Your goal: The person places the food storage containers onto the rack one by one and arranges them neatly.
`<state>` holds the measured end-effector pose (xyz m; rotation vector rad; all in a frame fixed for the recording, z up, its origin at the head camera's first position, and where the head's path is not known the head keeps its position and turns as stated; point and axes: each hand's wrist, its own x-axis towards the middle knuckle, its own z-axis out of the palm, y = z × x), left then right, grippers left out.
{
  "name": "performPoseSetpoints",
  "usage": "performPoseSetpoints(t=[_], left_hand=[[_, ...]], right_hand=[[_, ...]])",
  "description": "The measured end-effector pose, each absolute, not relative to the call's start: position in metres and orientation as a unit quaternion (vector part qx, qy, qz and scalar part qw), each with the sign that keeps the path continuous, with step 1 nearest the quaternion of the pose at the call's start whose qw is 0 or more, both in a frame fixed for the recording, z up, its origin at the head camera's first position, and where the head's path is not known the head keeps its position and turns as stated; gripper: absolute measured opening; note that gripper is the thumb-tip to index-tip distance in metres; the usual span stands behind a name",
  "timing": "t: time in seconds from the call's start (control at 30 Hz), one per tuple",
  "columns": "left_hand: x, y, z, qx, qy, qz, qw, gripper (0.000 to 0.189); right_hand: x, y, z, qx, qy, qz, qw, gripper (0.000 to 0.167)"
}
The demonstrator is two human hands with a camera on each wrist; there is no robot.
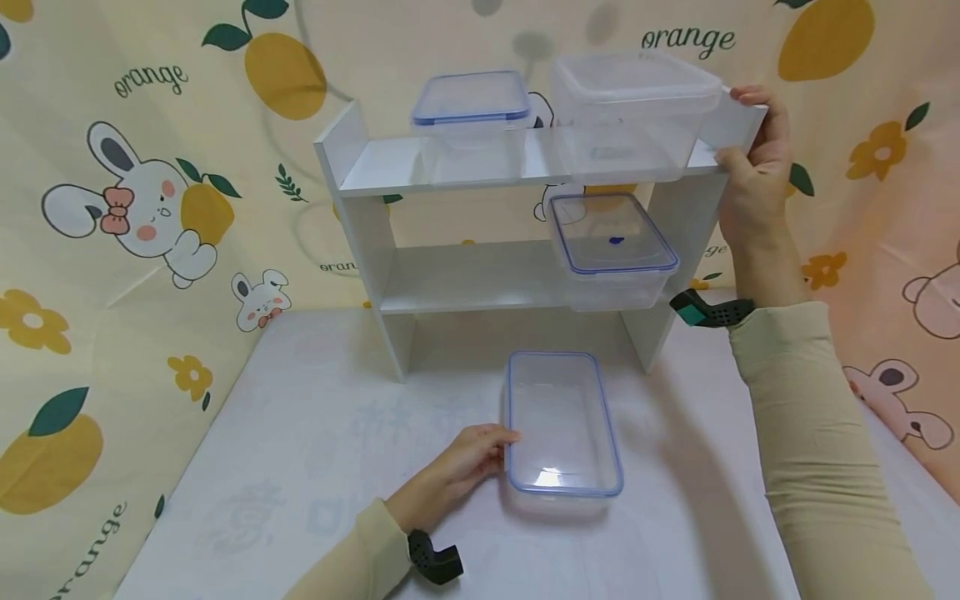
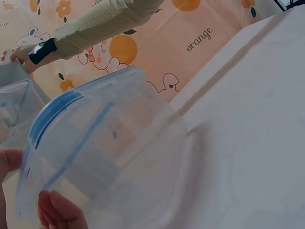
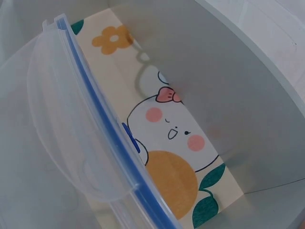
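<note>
My left hand (image 1: 471, 460) pinches the left edge of a clear plastic food container (image 1: 564, 421) with a blue-rimmed lid, low over the white table in front of the shelf. Seen from the left wrist, the thumb and fingers lie on either side of that container's (image 2: 128, 143) lid edge. Up at the right, my right hand (image 1: 761, 171) grips the top of the side panel of a white two-tier shelf (image 1: 465, 279), fingers curled over its edge. The right wrist view shows a blue-rimmed container (image 3: 81, 114) on the shelf but not the hand.
On the top tier stand a blue-lidded container (image 1: 471, 104) and a larger clear-lidded one (image 1: 633, 117) at the right. Another blue-rimmed container (image 1: 615, 237) sits on the middle tier, its front jutting past the edge. A patterned cloth (image 1: 150, 350) hangs behind the table (image 1: 315, 467).
</note>
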<state>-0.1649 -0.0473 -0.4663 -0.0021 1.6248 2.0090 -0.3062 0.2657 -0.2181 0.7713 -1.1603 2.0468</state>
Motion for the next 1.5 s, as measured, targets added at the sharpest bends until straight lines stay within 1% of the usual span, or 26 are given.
performPoseSetpoints(t=[0.1,0.33,0.53,0.73,0.9,1.17,1.5], left_hand=[[-0.165,-0.05,-0.463,-0.007,0.604,0.752,0.265,0.004],[-0.166,-0.057,-0.456,-0.018,0.598,0.763,0.246,0.004],[-0.165,-0.062,-0.448,-0.022,0.604,0.758,0.245,0.003],[-0.165,-0.067,-0.442,-0.02,0.604,0.758,0.247,0.003],[-0.165,-0.073,-0.436,-0.009,0.601,0.763,0.238,0.002],[-0.165,-0.084,-0.425,0.013,0.601,0.768,0.221,0.02],[-0.165,-0.094,-0.415,-0.005,0.591,0.78,0.203,0.013]], right_hand=[[-0.306,0.266,-0.218,0.291,-0.448,0.78,0.327,0.047],[-0.305,0.266,-0.218,0.288,-0.456,0.777,0.325,0.048],[-0.305,0.266,-0.219,0.295,-0.451,0.777,0.326,0.048],[-0.302,0.266,-0.217,0.277,-0.441,0.796,0.309,0.048],[-0.301,0.266,-0.216,0.272,-0.434,0.804,0.301,0.048],[-0.302,0.266,-0.216,0.27,-0.429,0.809,0.298,0.048],[-0.303,0.266,-0.217,0.275,-0.432,0.805,0.301,0.049]])
